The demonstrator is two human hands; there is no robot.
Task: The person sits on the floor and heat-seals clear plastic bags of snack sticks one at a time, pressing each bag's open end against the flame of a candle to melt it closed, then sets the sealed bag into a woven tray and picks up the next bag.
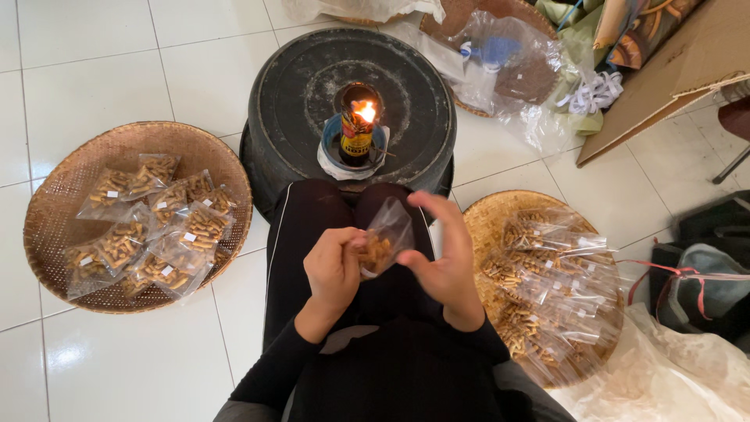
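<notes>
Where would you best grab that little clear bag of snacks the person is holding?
Probably by the empty top edge of the small clear bag, pinched flat from both sides. The snacks sit low, so the upper film is thin. The left hand and right hand hold it so.

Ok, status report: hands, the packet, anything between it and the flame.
Left hand and right hand both pinching small clear packet of brown sticks. Lit lamp ahead on black drum. Nothing between.

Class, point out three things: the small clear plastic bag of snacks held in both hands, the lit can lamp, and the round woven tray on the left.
Small clear plastic bag (383,238), head view, snack-filled lower part.
Lit can lamp (357,129), head view, body.
Round woven tray (58,187), head view, bare rim.
</notes>
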